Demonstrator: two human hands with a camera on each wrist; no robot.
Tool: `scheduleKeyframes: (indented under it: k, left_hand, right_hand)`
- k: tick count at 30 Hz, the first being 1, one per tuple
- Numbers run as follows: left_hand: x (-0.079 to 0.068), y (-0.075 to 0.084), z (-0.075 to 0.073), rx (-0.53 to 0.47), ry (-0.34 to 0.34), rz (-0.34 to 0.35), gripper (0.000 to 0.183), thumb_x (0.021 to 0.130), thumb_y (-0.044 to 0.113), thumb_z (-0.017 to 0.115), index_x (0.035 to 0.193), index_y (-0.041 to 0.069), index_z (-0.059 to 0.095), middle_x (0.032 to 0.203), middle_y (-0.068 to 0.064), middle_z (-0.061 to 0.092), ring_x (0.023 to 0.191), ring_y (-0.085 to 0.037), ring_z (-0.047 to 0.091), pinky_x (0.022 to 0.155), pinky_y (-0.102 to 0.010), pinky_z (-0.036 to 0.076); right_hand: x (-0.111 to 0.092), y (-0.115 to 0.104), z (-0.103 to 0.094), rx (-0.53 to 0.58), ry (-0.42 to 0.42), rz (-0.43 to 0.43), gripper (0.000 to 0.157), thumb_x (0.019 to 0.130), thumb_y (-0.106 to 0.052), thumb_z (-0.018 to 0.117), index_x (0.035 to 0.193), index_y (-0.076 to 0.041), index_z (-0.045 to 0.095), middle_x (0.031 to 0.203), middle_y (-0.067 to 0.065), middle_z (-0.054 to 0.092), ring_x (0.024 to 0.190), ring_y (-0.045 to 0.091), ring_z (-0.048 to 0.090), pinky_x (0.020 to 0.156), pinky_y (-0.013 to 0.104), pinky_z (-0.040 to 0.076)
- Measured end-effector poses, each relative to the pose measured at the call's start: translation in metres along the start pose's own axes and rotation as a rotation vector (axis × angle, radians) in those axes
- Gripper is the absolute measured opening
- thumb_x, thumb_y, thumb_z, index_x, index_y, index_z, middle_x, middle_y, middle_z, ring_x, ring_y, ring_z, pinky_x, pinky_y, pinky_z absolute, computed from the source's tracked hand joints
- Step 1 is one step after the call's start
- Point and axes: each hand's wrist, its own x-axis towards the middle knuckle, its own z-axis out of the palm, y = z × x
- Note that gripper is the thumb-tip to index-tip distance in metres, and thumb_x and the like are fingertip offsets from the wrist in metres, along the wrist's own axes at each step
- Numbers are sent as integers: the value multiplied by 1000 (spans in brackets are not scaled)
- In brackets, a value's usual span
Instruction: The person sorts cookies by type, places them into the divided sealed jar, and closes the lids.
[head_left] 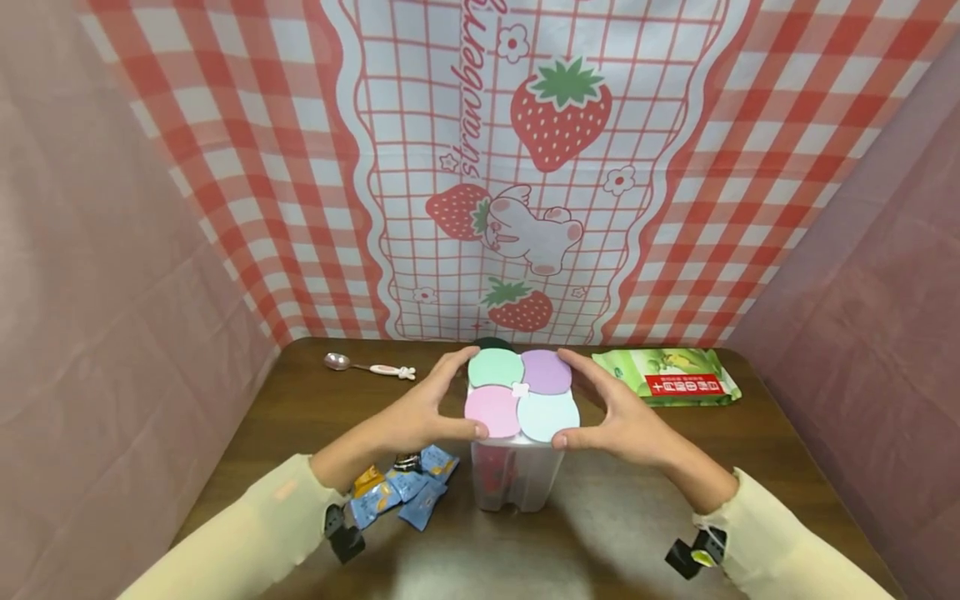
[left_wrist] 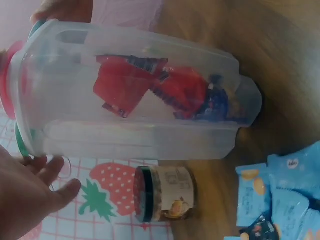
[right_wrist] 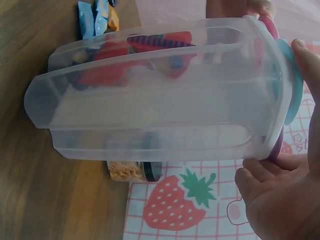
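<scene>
- Grasping the lid [head_left: 521,389] of the clear box [head_left: 534,482] at the clock's centre, fingers curled round the rim: left hand [head_left: 423,410] at 9 o'clock, right hand [head_left: 625,417] at 3.
- Could pop the lid by lifting its rim alone, perhaps spilling red packets [left_wrist: 122,82].
- Might tip the box through uneven pulling.
- Could bump the jar [left_wrist: 175,192] at 11, or blue packets [head_left: 423,502] at 8, by sliding carelessly.

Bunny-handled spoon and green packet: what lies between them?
In the head view, the translucent container with its four-colour lid, the left hand and right hand gripping it; a dark-lidded jar peeks out behind.
</scene>
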Motion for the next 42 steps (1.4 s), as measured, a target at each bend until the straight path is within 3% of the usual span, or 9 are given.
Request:
scheduleKeyframes:
  k: [11, 18, 21, 24, 29, 32, 35, 38, 42]
  left_hand:
    - [-2, 5, 2, -69, -14, -56, 109, 80, 37, 85, 163, 25, 16, 166, -6, 22, 149, -29, 32, 120, -60, 28]
    - [-8, -8, 2, -151, -6, 48, 104, 88, 44, 80, 165, 20, 14, 168, -7, 25, 152, -28, 31, 122, -56, 27]
    - [-14, -10, 10, -186, 55, 83, 91, 98, 42, 69, 165, 15, 15, 169, -12, 24, 155, -32, 27, 122, -58, 25]
    - [-23, -11, 22, -215, 177, 102, 74, 105, 32, 60, 163, 7, 23, 166, -20, 29, 152, -39, 30, 121, -57, 28]
    - [-35, -16, 41, -274, 297, 105, 54, 110, 19, 46, 157, -1, 32, 160, -24, 37, 147, -43, 37, 119, -42, 37]
    - [-30, -23, 45, -367, 284, 70, 52, 113, 26, 32, 157, -2, 34, 161, -24, 36, 149, -43, 35, 122, -48, 31]
    - [-18, -32, 41, -472, 248, 2, 62, 113, 39, 20, 157, -2, 34, 161, -23, 37, 150, -42, 34, 123, -60, 22]
    - [-6, -44, 35, -530, 189, -45, 73, 111, 49, 11, 157, -5, 32, 160, -26, 38, 149, -43, 35, 123, -61, 21]
    - [7, -59, 29, -504, 119, -46, 84, 109, 53, 1, 154, -11, 32, 155, -32, 41, 143, -47, 41, 120, -59, 29]
  right_hand:
    - [2, -4, -3, -15, -19, 7, 105, 79, -28, 91, 160, -9, 28, 162, 15, 34, 149, 36, 37, 117, 50, 33]
    - [0, 5, -2, 88, -18, -48, 106, 83, -28, 88, 163, -11, 21, 164, 16, 32, 145, 36, 44, 112, 23, 41]
    - [-3, 10, -2, 119, -12, -74, 100, 87, -28, 84, 164, -14, 21, 165, 16, 30, 147, 36, 40, 112, 21, 41]
    - [-8, 15, -1, 120, 30, -91, 85, 95, -22, 75, 162, -12, 24, 164, 18, 32, 147, 34, 39, 112, 26, 43]
    - [-19, 21, 11, 74, 285, -83, 44, 103, -7, 60, 145, 2, 47, 142, 21, 55, 130, 16, 58, 99, 20, 51]
    - [-32, 21, 22, 67, 417, -71, 27, 105, -5, 55, 130, 5, 58, 125, 10, 65, 115, 8, 64, 89, 19, 55]
    - [-49, 18, 36, 82, 469, -69, 22, 107, -4, 50, 125, 4, 61, 117, 3, 68, 109, 8, 66, 84, 22, 57]
    - [-66, 14, 52, 103, 477, -83, 25, 108, -2, 46, 126, 2, 62, 118, 9, 70, 110, 11, 67, 85, 24, 57]
    - [-84, 13, 73, 141, 442, -118, 33, 107, 3, 41, 136, 2, 59, 131, 21, 66, 122, 14, 65, 93, 23, 55]
